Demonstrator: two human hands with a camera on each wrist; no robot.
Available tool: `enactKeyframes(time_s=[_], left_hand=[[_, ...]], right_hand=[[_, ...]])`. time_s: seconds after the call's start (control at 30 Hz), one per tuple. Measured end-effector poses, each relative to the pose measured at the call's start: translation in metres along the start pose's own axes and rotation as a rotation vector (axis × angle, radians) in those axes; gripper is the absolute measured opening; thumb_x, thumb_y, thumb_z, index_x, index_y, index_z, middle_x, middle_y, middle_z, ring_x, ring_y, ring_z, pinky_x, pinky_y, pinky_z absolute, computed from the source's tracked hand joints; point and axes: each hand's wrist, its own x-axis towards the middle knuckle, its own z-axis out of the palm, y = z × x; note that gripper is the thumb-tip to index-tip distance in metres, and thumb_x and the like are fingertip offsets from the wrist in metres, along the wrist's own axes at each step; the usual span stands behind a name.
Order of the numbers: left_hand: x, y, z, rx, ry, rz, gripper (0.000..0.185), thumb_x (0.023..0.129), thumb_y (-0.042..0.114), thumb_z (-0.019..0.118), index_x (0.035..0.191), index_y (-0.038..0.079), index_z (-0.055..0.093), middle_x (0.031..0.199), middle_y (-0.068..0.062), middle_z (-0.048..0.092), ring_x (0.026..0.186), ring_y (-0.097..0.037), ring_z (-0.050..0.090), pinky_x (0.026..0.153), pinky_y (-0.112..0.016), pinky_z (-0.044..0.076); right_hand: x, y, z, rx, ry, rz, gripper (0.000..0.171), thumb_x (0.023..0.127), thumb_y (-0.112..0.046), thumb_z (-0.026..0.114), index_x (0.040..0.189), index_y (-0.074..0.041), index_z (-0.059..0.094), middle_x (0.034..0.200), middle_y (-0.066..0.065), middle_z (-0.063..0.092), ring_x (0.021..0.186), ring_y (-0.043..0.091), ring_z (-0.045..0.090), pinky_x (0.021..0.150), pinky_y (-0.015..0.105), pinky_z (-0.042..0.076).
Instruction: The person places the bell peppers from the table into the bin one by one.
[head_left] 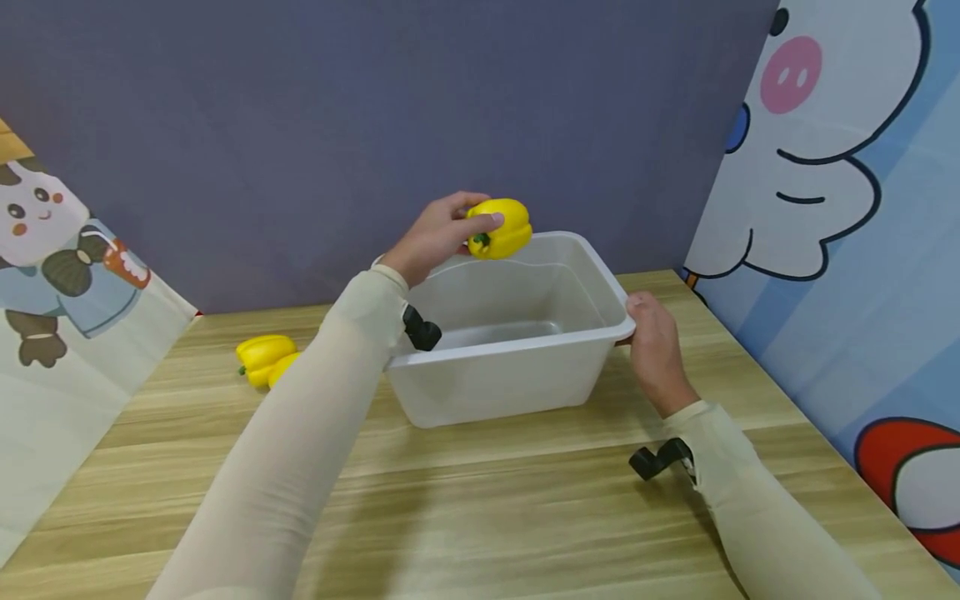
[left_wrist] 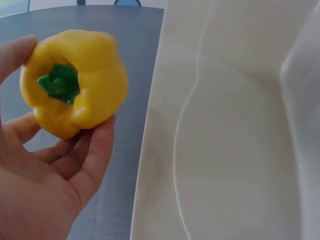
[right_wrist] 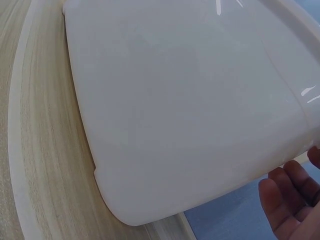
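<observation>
My left hand (head_left: 433,240) holds a yellow bell pepper (head_left: 507,225) above the far rim of a light grey plastic bin (head_left: 495,379). In the left wrist view, the thumb and fingertips grip the pepper (left_wrist: 100,75) around its sides, its green stem (left_wrist: 62,82) facing the camera; the bin's inner wall (left_wrist: 225,130) is beside it. My right hand (head_left: 657,350) grips the bin's rim at the right near corner, thumb on top. From the right wrist, its curled fingers (right_wrist: 274,202) show under the rim, beside the bin's outer wall (right_wrist: 170,115).
Yellow bell peppers (head_left: 262,354) lie on the wood-grain table (head_left: 480,517) at the left, partly hidden by my left sleeve (head_left: 300,433). A dark grey panel (head_left: 337,142) stands behind the bin. Cartoon-printed walls (head_left: 847,275) flank the table on both sides.
</observation>
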Motion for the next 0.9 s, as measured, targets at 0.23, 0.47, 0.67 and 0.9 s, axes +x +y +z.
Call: enactKeyframes(time_s=[0.23,0.47,0.67,0.9], left_hand=[[-0.001,-0.006,0.002,0.057,-0.021,0.002,0.065,0.093,0.045,0.071,0.149,0.021,0.047,0.127,-0.002,0.057,0.107,-0.02,0.059,0.096,-0.033,0.052],[-0.001,-0.008,0.002,0.109,-0.039,0.01,0.067,0.093,0.047,0.07,0.149,0.021,0.046,0.128,-0.001,0.057,0.107,-0.018,0.059,0.096,-0.033,0.052],[0.001,-0.01,0.004,0.222,-0.043,0.021,0.07,0.09,0.051,0.071,0.149,0.023,0.047,0.128,0.0,0.057,0.106,-0.017,0.057,0.093,-0.032,0.051],[0.002,-0.016,0.004,0.283,-0.044,0.045,0.07,0.089,0.053,0.071,0.148,0.022,0.049,0.127,-0.001,0.059,0.106,-0.018,0.057,0.091,-0.031,0.051]], right_hand=[[-0.001,0.001,0.001,0.013,0.005,0.002,0.033,0.105,-0.016,0.034,0.094,0.01,0.051,0.083,0.001,0.058,0.07,0.009,0.059,0.063,0.024,0.053],[0.0,0.001,0.001,0.002,0.011,0.005,0.032,0.105,-0.016,0.033,0.093,0.008,0.05,0.083,0.003,0.057,0.07,0.01,0.058,0.063,0.022,0.053],[0.0,0.0,-0.002,-0.028,-0.001,-0.008,0.033,0.106,-0.018,0.032,0.093,0.006,0.05,0.086,0.006,0.057,0.072,0.011,0.059,0.064,0.023,0.054],[0.0,0.002,0.0,0.024,0.002,-0.007,0.032,0.105,-0.016,0.034,0.092,0.007,0.051,0.084,0.002,0.058,0.071,0.01,0.06,0.063,0.022,0.054]])
